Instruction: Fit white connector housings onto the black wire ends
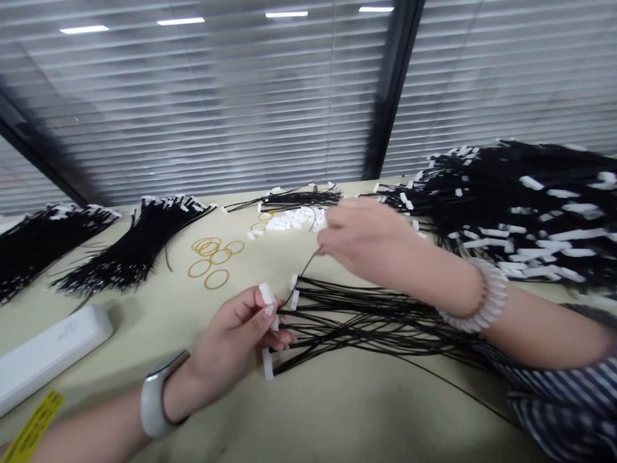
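My left hand point(241, 337) is closed in a pinch on a small white connector at the end of a loose bunch of black wires point(376, 321) that fans across the table towards my right sleeve. My right hand point(371, 241) hovers above that bunch with fingers curled, pinching one black wire that droops down to the left hand. Just beyond it lies a small heap of loose white connectors point(292, 220). A grey watch sits on my left wrist, a pale coiled band on my right.
Several yellow rubber bands point(214, 257) lie on the beige table. Bundles of black wires lie at the left point(139, 247), far left point(38, 238), back middle point(299, 196) and in a big pile at right point(520, 206). A white flat case point(48, 354) lies near left. Window blinds behind.
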Action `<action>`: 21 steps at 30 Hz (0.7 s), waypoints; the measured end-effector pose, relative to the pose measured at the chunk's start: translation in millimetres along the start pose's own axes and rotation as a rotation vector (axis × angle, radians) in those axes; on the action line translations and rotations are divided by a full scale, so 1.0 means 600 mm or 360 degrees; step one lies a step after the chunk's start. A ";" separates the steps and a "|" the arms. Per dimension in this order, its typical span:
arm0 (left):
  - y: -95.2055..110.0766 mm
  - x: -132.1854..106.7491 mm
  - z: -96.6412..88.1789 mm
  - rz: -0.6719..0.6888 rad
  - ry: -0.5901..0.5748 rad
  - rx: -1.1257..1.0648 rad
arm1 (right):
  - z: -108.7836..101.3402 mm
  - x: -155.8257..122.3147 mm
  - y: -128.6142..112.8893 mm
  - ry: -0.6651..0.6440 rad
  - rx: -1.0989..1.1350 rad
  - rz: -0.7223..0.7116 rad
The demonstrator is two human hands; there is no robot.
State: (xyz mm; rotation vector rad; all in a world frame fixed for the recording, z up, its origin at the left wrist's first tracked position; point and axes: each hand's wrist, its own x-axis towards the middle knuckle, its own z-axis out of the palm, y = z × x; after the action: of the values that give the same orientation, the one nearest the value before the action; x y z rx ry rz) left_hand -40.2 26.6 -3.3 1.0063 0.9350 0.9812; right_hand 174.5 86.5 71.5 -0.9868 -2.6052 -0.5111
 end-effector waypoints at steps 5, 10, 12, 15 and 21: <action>-0.003 0.006 -0.001 -0.0039 -0.0006 -0.0160 | -0.025 0.000 0.033 0.0575 0.0570 0.0533; -0.003 0.006 -0.003 -0.0080 -0.0060 -0.0109 | -0.065 0.006 0.022 0.0798 0.2323 0.0728; -0.002 0.007 -0.004 -0.0103 -0.0067 -0.0114 | -0.077 0.008 0.013 0.0746 0.2540 0.0802; 0.001 0.006 -0.004 -0.0106 -0.0071 -0.0141 | -0.081 0.011 0.010 0.0891 0.2467 0.1006; 0.006 0.005 -0.001 -0.0126 -0.0077 -0.0102 | -0.054 0.010 0.012 0.1047 0.1893 0.0896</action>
State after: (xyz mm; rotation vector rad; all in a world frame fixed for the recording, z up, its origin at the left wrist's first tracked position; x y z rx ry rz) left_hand -40.6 30.4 -0.3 0.9286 0.8914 0.9112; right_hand 180.0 81.3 104.2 -0.8086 -1.4625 0.6830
